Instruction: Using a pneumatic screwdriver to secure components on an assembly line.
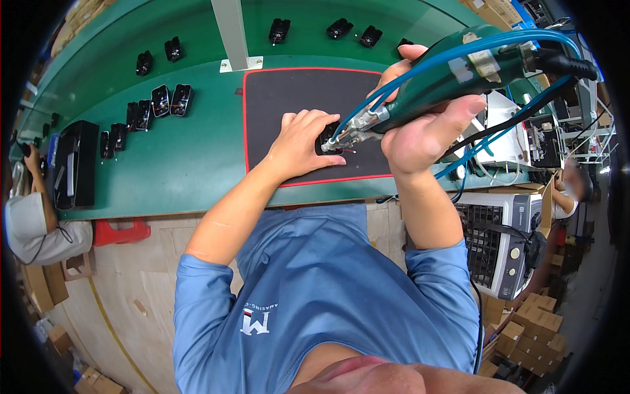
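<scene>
My right hand (pixel 420 134) is wrapped round a dark green power screwdriver (pixel 446 75), tilted so its metal nose points down and to the left. Blue hoses (pixel 485 41) run along the tool's body. Its tip meets a small black housing (pixel 323 139) lying on a black mat with a red border (pixel 289 92). Thumb and fingers of my left hand (pixel 296 146) close round that housing and hide much of it. A short thin wire sticks out beside my left thumb. Whether a screw sits under the tip cannot be made out.
Several similar black housings (pixel 182 100) stand on the green bench (pixel 203 151) to the left and along the back. A metal post (pixel 230 33) rises behind the mat. Right are a white machine (pixel 502 125) and an air cooler (pixel 492 243). Another person (pixel 39 217) sits far left.
</scene>
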Motion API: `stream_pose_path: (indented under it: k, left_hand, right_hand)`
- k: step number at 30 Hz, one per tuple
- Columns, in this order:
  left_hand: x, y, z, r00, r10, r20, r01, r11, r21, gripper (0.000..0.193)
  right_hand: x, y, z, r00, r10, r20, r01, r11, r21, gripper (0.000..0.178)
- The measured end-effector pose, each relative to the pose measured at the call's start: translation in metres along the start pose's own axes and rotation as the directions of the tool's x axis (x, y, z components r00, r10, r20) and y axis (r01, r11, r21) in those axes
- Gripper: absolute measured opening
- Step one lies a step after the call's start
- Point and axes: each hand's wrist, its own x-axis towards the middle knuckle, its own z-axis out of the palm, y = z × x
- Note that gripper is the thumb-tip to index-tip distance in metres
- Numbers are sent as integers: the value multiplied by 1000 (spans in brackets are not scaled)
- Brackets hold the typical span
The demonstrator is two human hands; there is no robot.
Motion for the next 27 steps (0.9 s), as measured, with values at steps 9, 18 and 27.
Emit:
stream_pose_path:
  k: [9, 18, 27]
  left_hand:
    - [0, 1, 0, 1000, -1, -4, 1, 1000, -4, 86]
    - [1, 0, 0, 1000, 10, -10, -10, 1000, -8, 86]
    - [2, 5, -6, 998, -56, 36, 58, 996, -66, 63]
  right_hand:
    - [-3, 9, -1, 999, -11, -36, 10, 1000, -25, 102]
    - [-1, 7, -4, 1000, -10, -11, 10, 1000, -8, 101]
    - [-2, 13, -4, 999, -42, -2, 42, 999, -31, 99]
